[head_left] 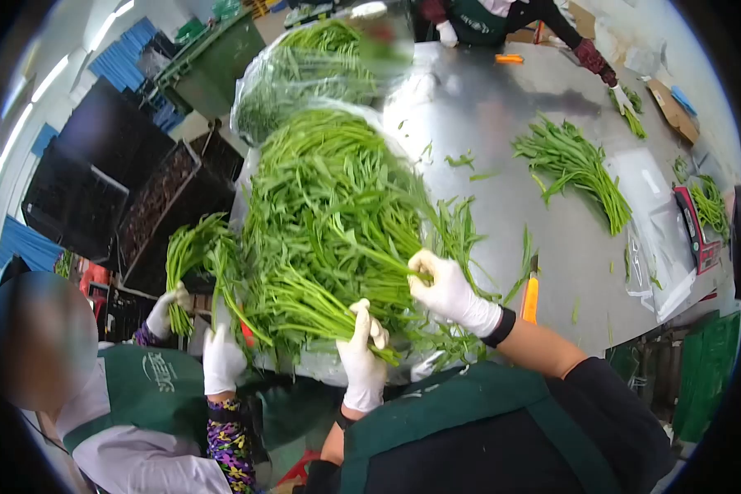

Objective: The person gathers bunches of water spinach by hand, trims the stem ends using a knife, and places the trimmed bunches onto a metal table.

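My left hand (362,362), in a white glove, is closed around a bunch of water spinach stalks (305,306), the stem ends poking out below the fingers. My right hand (453,292), also gloved, pinches a few water spinach stems (370,253) whose far ends lie over the pile. Beneath both hands spreads a large heap of water spinach (325,185) on the metal table (486,222). To the right of my right hand lies a knife with an orange handle (531,298).
At my left a co-worker's gloved hands (222,361) hold greens (193,247). Another bagged heap (313,70) stands behind mine. On the right are a bundle of greens (576,165), plastic bags (654,239) and a red scale (696,230). Across the table another person's hand (622,100) touches greens.
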Tool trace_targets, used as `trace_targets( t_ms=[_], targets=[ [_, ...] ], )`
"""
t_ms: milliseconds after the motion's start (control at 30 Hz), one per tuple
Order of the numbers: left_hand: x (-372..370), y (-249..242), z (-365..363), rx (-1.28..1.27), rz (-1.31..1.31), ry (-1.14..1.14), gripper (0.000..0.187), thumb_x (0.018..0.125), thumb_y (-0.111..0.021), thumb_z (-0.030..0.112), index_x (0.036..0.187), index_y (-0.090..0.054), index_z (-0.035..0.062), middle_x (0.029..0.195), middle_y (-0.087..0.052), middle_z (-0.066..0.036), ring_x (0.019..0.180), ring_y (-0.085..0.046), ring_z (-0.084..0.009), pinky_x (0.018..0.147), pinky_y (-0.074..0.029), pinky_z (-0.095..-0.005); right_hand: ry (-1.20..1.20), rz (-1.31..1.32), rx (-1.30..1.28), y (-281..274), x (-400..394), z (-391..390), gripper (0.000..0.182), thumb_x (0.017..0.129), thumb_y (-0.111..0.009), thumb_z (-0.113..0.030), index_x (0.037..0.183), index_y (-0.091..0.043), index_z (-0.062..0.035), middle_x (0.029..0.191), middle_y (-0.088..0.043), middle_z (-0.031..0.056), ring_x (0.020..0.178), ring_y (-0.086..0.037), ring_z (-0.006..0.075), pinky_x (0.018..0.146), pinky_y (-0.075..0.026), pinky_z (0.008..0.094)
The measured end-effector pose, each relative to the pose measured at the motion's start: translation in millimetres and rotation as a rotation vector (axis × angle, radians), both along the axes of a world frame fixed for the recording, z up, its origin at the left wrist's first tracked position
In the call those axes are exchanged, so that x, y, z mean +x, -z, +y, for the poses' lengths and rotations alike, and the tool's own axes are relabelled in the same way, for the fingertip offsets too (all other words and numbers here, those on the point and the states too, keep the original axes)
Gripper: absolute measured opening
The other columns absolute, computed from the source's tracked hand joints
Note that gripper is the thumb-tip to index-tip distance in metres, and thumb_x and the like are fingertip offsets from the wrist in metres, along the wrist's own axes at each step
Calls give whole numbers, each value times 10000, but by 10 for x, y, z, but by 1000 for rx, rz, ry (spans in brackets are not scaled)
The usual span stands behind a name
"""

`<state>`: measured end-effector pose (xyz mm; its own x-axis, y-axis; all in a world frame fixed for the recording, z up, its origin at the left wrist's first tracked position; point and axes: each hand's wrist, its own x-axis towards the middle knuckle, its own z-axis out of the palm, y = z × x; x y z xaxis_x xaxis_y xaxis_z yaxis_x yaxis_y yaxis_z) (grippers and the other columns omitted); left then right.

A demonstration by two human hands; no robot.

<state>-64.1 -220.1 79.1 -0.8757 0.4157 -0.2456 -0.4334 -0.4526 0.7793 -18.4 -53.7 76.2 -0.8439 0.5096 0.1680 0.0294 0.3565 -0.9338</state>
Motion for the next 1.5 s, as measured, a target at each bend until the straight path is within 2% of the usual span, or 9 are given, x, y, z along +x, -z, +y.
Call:
trace_targets(
  t_ms=[67, 167, 200, 300, 333, 367, 500, 767, 1500],
  targets=[
    [-33, 30, 27, -25, 21, 33, 135, 953, -547, 121, 1049, -565, 28, 616, -441, 17, 475, -387, -83, 461, -331, -239, 11, 40, 63, 60, 11, 1, 159, 786, -623, -119, 920, -576, -47, 652, -564, 78, 555, -533, 165, 571, -469, 305],
    [-3, 102, 43, -64, 72, 57, 161, 957, -540, 123, 1085, -566, 29, 606, -429, 22, 473, -375, -79, 458, -336, -241, -52, 90, 104, 194, 76, -66, 162, 784, -620, -119, 903, -573, -20, 763, -626, 163, 690, -639, 271, 635, -496, 336],
    [5, 133, 50, -88, 73, 62, 157, 960, -532, 131, 1080, -561, 33, 608, -434, 18, 464, -372, -84, 455, -337, -246, -44, 140, 135, 259, 87, -103, 140, 800, -614, -192, 890, -571, -93, 708, -624, 160, 638, -643, 324, 565, -503, 387],
    [21, 246, 61, -103, 38, 31, 135, 952, -533, 120, 1034, -555, 14, 592, -455, -4, 451, -401, -107, 449, -354, -252, -77, 65, 45, 276, 191, -203, 219, 806, -632, -234, 942, -578, -71, 699, -617, 131, 600, -629, 280, 546, -475, 367],
    [37, 254, 22, -181, 15, 67, 320, 945, -580, 160, 1233, -520, 34, 651, -444, 45, 525, -382, -67, 490, -331, -217, -34, 91, 68, 332, 187, -237, 221, 819, -637, -265, 927, -575, -82, 680, -609, 120, 592, -623, 287, 532, -462, 381],
    [40, 258, 32, -205, 16, 54, 314, 947, -577, 159, 1232, -524, 36, 651, -445, 44, 525, -384, -62, 485, -326, -213, -28, 61, 84, 356, 201, -252, 233, 835, -632, -313, 911, -573, -101, 680, -606, 110, 581, -610, 296, 526, -456, 390],
    [5, 254, 83, -229, 53, 55, 72, 957, -564, 156, 968, -536, 91, 646, -441, 39, 529, -395, -72, 474, -327, -205, -63, 3, 73, 518, 239, -312, 256, 847, -608, -380, 902, -580, -132, 684, -618, 97, 593, -615, 308, 524, -455, 400],
    [46, 127, 212, -233, -47, 53, 151, 948, -575, 161, 816, -541, 97, 632, -460, 33, 528, -400, -77, 487, -335, -239, -84, 49, 55, 602, 204, -338, 257, 833, -610, -376, 892, -576, -129, 676, -618, 96, 608, -618, 317, 531, -465, 399],
    [79, 418, 160, -342, -101, 68, 153, 902, -650, 205, 794, -583, 120, 604, -514, 34, 465, -440, -87, 398, -331, -246, -69, -63, -199, 590, 146, -188, 334, 854, -641, -335, 1025, -601, -51, 817, -668, 138, 741, -651, 261, 667, -499, 346]
  ],
)
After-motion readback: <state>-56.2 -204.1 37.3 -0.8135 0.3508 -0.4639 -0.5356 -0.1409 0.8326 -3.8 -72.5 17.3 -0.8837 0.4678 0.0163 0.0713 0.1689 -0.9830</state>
